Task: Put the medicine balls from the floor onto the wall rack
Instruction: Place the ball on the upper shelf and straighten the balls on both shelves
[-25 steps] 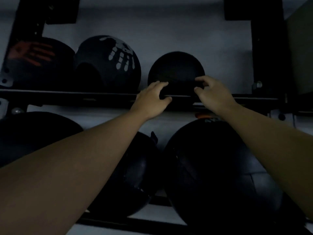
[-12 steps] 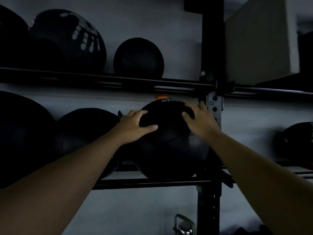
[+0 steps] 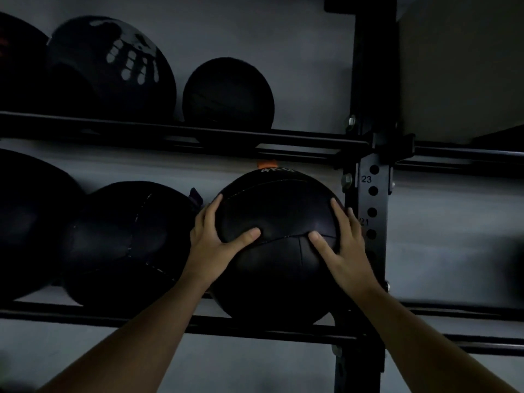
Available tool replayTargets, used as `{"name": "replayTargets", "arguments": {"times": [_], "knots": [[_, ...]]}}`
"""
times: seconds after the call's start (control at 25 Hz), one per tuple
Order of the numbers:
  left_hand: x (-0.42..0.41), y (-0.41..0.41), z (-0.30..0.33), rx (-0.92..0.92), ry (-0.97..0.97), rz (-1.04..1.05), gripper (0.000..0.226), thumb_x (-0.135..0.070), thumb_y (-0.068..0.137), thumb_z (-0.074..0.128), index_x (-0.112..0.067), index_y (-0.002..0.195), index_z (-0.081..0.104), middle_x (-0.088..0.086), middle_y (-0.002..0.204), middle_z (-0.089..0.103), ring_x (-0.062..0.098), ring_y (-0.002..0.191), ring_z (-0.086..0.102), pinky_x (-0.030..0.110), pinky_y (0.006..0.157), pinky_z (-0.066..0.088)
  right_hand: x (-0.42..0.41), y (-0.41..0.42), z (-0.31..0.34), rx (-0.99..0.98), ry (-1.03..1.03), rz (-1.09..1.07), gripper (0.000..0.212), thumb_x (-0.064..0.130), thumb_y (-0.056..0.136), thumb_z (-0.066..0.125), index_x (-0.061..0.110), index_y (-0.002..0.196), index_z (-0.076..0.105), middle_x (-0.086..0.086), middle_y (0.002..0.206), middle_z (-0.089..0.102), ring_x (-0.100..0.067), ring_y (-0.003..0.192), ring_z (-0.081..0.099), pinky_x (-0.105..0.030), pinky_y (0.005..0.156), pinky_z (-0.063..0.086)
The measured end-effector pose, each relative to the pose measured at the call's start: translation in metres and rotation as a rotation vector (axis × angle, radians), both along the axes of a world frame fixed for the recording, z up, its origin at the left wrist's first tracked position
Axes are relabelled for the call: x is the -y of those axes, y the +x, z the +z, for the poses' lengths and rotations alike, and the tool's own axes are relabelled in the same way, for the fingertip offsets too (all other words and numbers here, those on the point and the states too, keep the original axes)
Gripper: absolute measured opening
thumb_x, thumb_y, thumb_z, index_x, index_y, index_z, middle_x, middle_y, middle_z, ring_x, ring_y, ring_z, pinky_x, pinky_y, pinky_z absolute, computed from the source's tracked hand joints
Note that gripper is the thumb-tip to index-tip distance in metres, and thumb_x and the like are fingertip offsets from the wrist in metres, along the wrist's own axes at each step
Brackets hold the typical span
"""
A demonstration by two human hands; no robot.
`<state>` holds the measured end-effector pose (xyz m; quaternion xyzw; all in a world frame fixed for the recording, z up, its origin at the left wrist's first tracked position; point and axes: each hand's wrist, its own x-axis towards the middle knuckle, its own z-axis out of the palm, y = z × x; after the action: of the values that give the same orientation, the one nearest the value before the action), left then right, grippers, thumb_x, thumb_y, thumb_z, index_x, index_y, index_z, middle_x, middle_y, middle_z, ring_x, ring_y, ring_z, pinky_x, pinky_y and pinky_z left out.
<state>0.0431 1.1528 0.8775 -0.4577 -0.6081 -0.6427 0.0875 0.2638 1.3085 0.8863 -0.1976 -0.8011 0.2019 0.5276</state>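
A large black stitched medicine ball [image 3: 279,211] with an orange tag and pale weight lettering rests on the lower rails of the black wall rack [image 3: 255,330]. My left hand [image 3: 215,242] grips its left side, thumb across the front. On the ball's right side lies my right hand [image 3: 343,248], fingers spread over it next to the upright post. A small black ball [image 3: 228,95] sits on the upper rails above. The room is dim.
A ball with a white handprint [image 3: 113,69] and another dark ball sit at upper left. Two big black balls [image 3: 124,239] fill the lower rails to the left. The perforated rack upright [image 3: 371,194] stands just right of my hands. A pale box [image 3: 459,66] sits upper right.
Both hands left the small ball on the upper rails, came down to the large lower ball, and have since slid further around its sides. My view has shifted down and nearer.
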Motion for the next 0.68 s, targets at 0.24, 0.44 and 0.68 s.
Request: {"name": "replayTargets", "arguments": {"times": [0.24, 0.44, 0.68], "knots": [[-0.007, 0.004, 0.035, 0.189, 0.038, 0.015, 0.119, -0.098, 0.043, 0.071, -0.05, 0.148, 0.043, -0.001, 0.158, 0.042, 0.03, 0.143, 0.046, 0.056, 0.118, 0.043, -0.007, -0.018, 0.042, 0.018, -0.048, -0.047, 0.089, 0.098, 0.069, 0.035, 0.067, 0.151, 0.019, -0.003, 0.169, 0.021, -0.042, 0.154, 0.02, -0.066, 0.123, 0.021], [0.005, 0.002, 0.077, 0.318, -0.154, -0.099, 0.105, -0.079, 0.066, 0.076, -0.029, 0.153, 0.047, 0.007, 0.146, 0.058, 0.031, 0.122, 0.064, 0.052, 0.104, 0.055, -0.005, -0.032, 0.091, 0.213, -0.14, -0.084, 0.09, 0.097, 0.077, 0.032, 0.057, 0.157, 0.023, -0.012, 0.171, 0.019, -0.051, 0.155, 0.015, -0.064, 0.122, 0.017], [0.002, 0.021, 0.002, 0.06, 0.117, 0.003, 0.102, -0.098, 0.068, 0.051, -0.052, 0.157, 0.036, -0.009, 0.171, 0.028, 0.02, 0.158, 0.03, 0.056, 0.126, 0.03, -0.004, -0.005, 0.044, -0.013, -0.15, 0.12, 0.105, 0.103, 0.061, 0.044, 0.06, 0.155, 0.026, 0.007, 0.17, 0.022, -0.029, 0.158, 0.021, -0.053, 0.125, 0.024]]}}
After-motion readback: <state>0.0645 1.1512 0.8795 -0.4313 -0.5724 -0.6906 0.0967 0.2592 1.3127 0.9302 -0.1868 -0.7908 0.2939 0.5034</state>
